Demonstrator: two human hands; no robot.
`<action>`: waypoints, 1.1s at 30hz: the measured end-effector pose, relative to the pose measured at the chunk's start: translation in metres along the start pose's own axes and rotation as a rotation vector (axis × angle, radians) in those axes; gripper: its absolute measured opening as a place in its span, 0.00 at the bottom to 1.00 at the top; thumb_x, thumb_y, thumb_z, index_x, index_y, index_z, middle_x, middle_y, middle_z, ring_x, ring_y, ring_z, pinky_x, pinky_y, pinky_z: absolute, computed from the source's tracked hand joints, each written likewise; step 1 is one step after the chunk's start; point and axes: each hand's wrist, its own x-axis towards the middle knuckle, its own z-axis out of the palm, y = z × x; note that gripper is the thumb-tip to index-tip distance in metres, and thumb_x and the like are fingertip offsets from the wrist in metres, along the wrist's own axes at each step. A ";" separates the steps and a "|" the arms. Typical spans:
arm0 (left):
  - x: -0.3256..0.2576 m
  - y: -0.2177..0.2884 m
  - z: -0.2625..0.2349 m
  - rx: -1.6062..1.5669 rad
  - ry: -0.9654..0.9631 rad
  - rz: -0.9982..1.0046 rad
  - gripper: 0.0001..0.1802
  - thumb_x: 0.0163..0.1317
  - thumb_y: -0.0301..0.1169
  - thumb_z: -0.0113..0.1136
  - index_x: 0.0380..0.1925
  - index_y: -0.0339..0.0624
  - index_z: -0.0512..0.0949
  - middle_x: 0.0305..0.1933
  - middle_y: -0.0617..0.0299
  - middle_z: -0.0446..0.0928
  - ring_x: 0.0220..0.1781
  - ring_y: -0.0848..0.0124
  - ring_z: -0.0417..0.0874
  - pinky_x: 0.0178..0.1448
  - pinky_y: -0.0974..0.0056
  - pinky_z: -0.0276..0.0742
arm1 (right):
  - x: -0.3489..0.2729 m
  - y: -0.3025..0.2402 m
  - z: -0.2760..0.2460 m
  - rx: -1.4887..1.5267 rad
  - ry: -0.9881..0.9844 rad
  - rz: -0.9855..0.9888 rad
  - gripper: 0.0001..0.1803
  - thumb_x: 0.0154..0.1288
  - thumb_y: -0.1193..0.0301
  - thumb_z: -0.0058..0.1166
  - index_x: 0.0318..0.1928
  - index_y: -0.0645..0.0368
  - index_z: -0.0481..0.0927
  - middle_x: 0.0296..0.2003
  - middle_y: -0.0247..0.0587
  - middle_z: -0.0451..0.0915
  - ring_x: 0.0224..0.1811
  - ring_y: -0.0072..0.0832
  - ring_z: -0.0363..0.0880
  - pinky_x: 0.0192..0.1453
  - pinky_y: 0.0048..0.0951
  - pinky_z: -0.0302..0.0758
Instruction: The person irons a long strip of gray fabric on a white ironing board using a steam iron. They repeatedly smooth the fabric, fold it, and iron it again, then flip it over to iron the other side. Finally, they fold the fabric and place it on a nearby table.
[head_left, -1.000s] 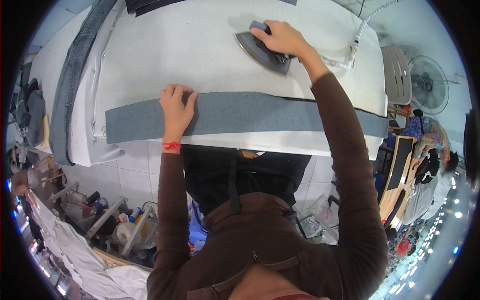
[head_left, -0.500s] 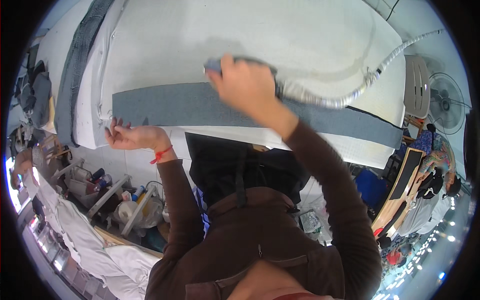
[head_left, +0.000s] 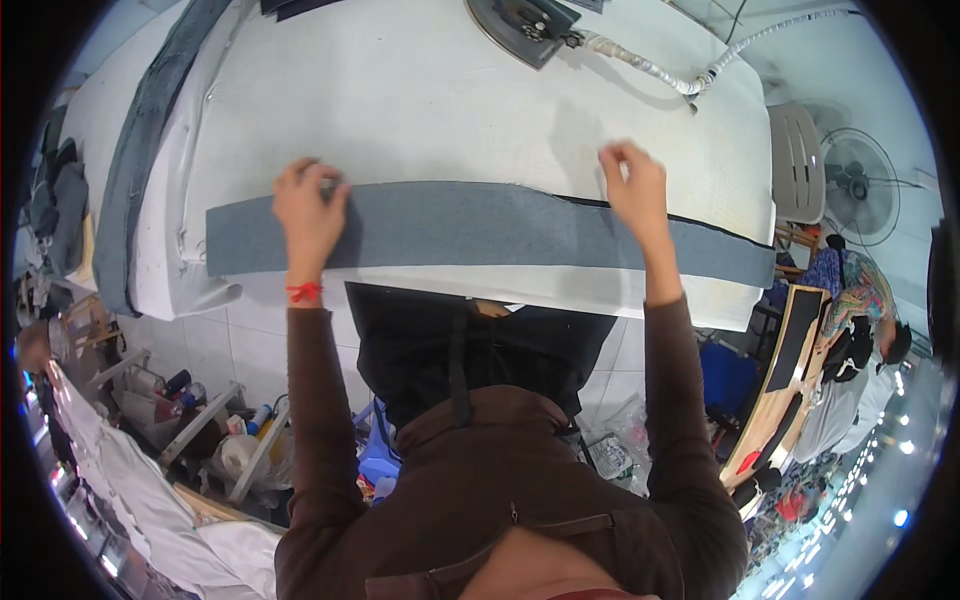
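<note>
A long grey-blue fabric strip lies flat across the near part of the white padded table. A dark edge shows along the right part of its far side. My left hand is over the strip's left part, fingers bent with a gap between them and the thumb; no object shows in it. Over the far edge of the strip's right part, my right hand has its fingers curled in and the thumb close to them, with nothing visible held. An iron rests at the table's far side, apart from both hands.
A wrapped hose runs from the iron to the upper right. Dark grey fabric hangs along the table's left side. A chair back and a fan are at the right, with another person nearby. Bags and bottles lie lower left.
My right hand has let go of the iron, now at the far side, and moved back right over the strip. My left hand has moved from the strip's left end inward and farther forward.
</note>
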 end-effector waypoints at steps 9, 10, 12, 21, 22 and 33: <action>0.000 0.145 0.078 -0.387 -0.285 0.442 0.11 0.64 0.32 0.83 0.44 0.50 0.90 0.44 0.67 0.86 0.56 0.59 0.83 0.63 0.50 0.73 | -0.045 -0.026 0.051 -0.092 -0.125 -0.270 0.05 0.68 0.70 0.76 0.43 0.52 0.94 0.42 0.29 0.91 0.53 0.34 0.84 0.63 0.43 0.71; 0.002 0.151 0.081 -0.353 -0.332 0.436 0.11 0.64 0.32 0.83 0.44 0.50 0.89 0.44 0.68 0.85 0.56 0.60 0.82 0.63 0.50 0.72 | -0.040 -0.028 0.053 -0.102 -0.147 -0.292 0.05 0.68 0.70 0.76 0.43 0.51 0.94 0.42 0.27 0.90 0.54 0.32 0.82 0.64 0.43 0.70; 0.006 0.153 0.080 -0.332 -0.352 0.475 0.11 0.64 0.32 0.82 0.44 0.51 0.88 0.44 0.70 0.84 0.55 0.61 0.80 0.64 0.51 0.69 | -0.031 -0.028 0.055 -0.115 -0.209 -0.343 0.05 0.67 0.71 0.75 0.43 0.51 0.94 0.41 0.27 0.89 0.52 0.33 0.81 0.63 0.43 0.69; -0.006 0.147 0.079 -0.324 -0.215 0.728 0.11 0.63 0.25 0.75 0.45 0.49 0.89 0.47 0.69 0.83 0.55 0.63 0.83 0.64 0.55 0.73 | -0.043 -0.024 0.065 -0.237 -0.118 -0.461 0.09 0.62 0.73 0.71 0.43 0.49 0.93 0.40 0.25 0.85 0.54 0.31 0.80 0.60 0.41 0.67; -0.009 0.146 0.079 -0.302 -0.204 0.742 0.12 0.63 0.25 0.74 0.46 0.48 0.89 0.48 0.68 0.83 0.55 0.63 0.84 0.64 0.55 0.74 | -0.046 -0.025 0.066 -0.267 -0.102 -0.460 0.09 0.62 0.73 0.70 0.43 0.48 0.93 0.40 0.25 0.85 0.54 0.31 0.80 0.60 0.41 0.67; -0.067 0.170 0.060 0.088 -0.119 0.693 0.25 0.67 0.28 0.67 0.65 0.38 0.88 0.60 0.55 0.86 0.67 0.58 0.87 0.72 0.53 0.80 | -0.104 -0.074 0.080 -0.629 -0.027 -0.255 0.24 0.68 0.67 0.66 0.63 0.54 0.92 0.60 0.28 0.90 0.52 0.30 0.80 0.52 0.39 0.69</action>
